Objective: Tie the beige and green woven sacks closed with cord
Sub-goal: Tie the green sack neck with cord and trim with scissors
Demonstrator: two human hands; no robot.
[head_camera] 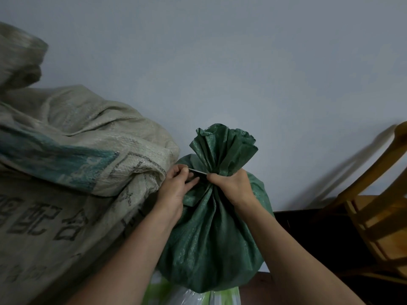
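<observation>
A full green woven sack (211,238) stands upright in the middle, its mouth gathered into a pleated tuft at the top. My right hand (233,187) grips the gathered neck just under the tuft. My left hand (176,186) pinches a dark flat cord (198,172) that runs taut from its fingers to the neck. A large beige woven sack (72,168) with black print and a teal band lies slumped to the left, touching the green sack. How the cord lies behind the neck is hidden.
A pale blue wall (220,62) is close behind the sacks. A wooden chair (381,208) stands at the right over a dark floor. A green and white plastic bag (198,296) lies under the green sack at the bottom edge.
</observation>
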